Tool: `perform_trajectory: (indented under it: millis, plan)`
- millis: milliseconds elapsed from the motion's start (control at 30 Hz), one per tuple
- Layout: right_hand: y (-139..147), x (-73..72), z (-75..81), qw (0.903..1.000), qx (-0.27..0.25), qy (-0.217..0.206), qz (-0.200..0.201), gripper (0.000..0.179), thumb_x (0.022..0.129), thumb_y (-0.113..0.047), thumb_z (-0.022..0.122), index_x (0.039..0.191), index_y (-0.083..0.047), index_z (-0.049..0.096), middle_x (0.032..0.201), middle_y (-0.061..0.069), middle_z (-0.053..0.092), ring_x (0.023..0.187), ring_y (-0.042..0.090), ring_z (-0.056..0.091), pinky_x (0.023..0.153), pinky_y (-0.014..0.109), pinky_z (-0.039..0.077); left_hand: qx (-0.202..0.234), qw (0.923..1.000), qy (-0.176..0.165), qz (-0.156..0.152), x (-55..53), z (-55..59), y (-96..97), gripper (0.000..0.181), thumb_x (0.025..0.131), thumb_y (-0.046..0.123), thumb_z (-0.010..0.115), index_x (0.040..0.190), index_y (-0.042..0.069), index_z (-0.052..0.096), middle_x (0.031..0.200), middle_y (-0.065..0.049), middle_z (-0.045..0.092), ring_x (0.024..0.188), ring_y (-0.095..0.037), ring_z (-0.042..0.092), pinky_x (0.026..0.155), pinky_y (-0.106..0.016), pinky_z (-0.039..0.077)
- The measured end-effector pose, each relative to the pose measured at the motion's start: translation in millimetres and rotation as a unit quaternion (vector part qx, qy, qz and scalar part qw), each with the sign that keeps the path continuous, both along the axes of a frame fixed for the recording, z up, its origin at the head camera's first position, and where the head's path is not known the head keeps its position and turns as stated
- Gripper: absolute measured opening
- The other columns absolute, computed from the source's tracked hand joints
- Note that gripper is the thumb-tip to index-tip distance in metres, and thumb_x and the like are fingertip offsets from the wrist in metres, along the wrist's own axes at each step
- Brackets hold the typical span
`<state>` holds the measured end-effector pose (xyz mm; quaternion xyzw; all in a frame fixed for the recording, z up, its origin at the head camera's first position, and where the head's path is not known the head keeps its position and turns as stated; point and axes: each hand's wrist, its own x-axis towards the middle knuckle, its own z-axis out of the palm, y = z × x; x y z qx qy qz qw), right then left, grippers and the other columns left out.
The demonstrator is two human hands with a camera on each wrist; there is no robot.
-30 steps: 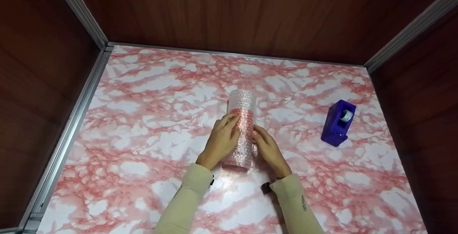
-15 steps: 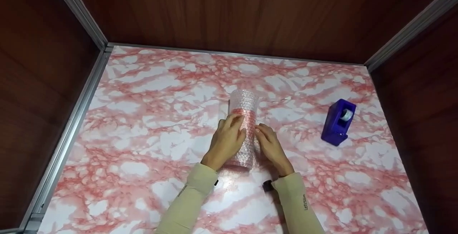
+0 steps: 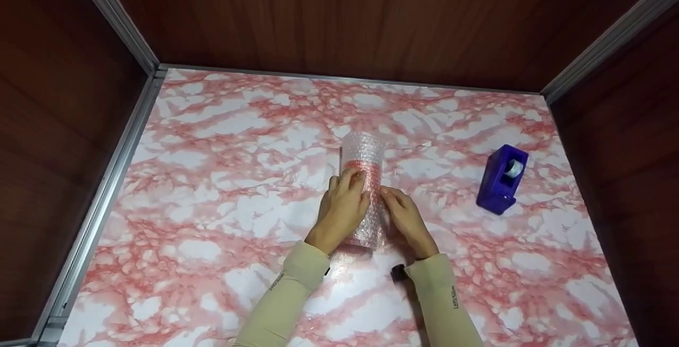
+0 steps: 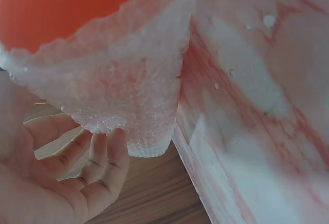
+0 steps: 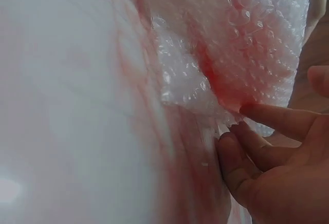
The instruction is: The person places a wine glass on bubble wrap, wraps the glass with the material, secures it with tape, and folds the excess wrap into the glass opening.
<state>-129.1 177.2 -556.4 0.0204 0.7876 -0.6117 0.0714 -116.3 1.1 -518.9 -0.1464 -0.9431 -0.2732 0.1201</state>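
A red-orange cylinder wrapped in clear bubble wrap (image 3: 363, 148) lies lengthwise on the table in the head view. My left hand (image 3: 344, 206) holds it from the left, with bent fingers over its upper side. In the left wrist view those fingertips (image 4: 117, 139) press on the wrap, and the cylinder's orange end (image 4: 67, 8) shows inside. My right hand (image 3: 406, 217) is at the right side, pinching the loose edge of the bubble wrap (image 5: 187, 77) between thumb and fingers. A gap at that edge in the right wrist view lets the red surface show through.
A purple tape dispenser (image 3: 498, 182) with a roll of clear tape stands to the right on the red-and-white marbled table (image 3: 212, 188). Dark wood panels (image 3: 339, 18) with metal rails (image 3: 114, 23) enclose the back and both sides.
The wrapped cylinder has shifted slightly to the right. My left hand has moved right along with it, and my right hand has edged right too, staying at the wrap's edge.
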Motion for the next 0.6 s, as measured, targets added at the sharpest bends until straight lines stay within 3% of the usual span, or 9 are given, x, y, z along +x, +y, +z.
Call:
perform_trajectory:
  millis: [100,200,300,367,600]
  plan:
    - [-0.7,0.9,7.3,1.0000,-0.002,0.001,0.009,0.038,0.106,-0.019,0.051,0.131,0.009,0.061,0.131,0.022,0.061,0.125,0.032,0.053,0.106,0.042,0.040,-0.003,1.0000,0.004,0.000,-0.1,0.5,0.6,0.042,0.098,0.023,0.062,0.135,0.005,0.062,0.140,-0.007,0.051,0.106,-0.030,0.052,0.077,-0.037,0.052]
    - [-2.4,4.9,18.7,0.9998,-0.011,0.005,0.013,0.035,0.106,-0.015,0.050,0.127,0.011,0.062,0.119,0.018,0.067,0.109,0.024,0.061,0.095,0.038,0.046,-0.003,1.0000,0.003,-0.001,-0.5,0.8,0.9,0.042,0.098,0.023,0.062,0.136,0.005,0.062,0.140,-0.007,0.051,0.106,-0.031,0.053,0.078,-0.037,0.052]
    - [-2.6,5.4,18.6,0.9995,-0.030,0.009,0.006,0.034,0.106,-0.014,0.051,0.124,0.011,0.064,0.107,0.014,0.070,0.096,0.016,0.062,0.086,0.033,0.049,-0.002,1.0000,0.001,-0.002,-0.8,0.9,1.2,0.042,0.098,0.023,0.062,0.136,0.005,0.061,0.140,-0.007,0.051,0.106,-0.031,0.053,0.078,-0.036,0.052]
    - [-0.6,2.0,8.1,0.9989,-0.045,0.013,-0.003,0.034,0.105,-0.015,0.052,0.123,0.011,0.064,0.103,0.012,0.070,0.091,0.014,0.062,0.083,0.031,0.050,-0.001,1.0000,-0.002,-0.001,-0.8,1.2,1.3,0.043,0.098,0.022,0.062,0.137,0.005,0.061,0.140,-0.007,0.051,0.107,-0.031,0.053,0.078,-0.036,0.052]
    - [-0.5,0.3,3.0,0.9974,-0.066,0.018,-0.021,0.036,0.106,-0.018,0.052,0.126,0.010,0.061,0.106,0.017,0.070,0.091,0.019,0.065,0.083,0.035,0.053,0.012,0.9999,-0.006,0.002,-0.4,1.8,0.8,0.043,0.097,0.022,0.063,0.137,0.005,0.061,0.139,-0.008,0.051,0.108,-0.031,0.052,0.080,-0.037,0.052]
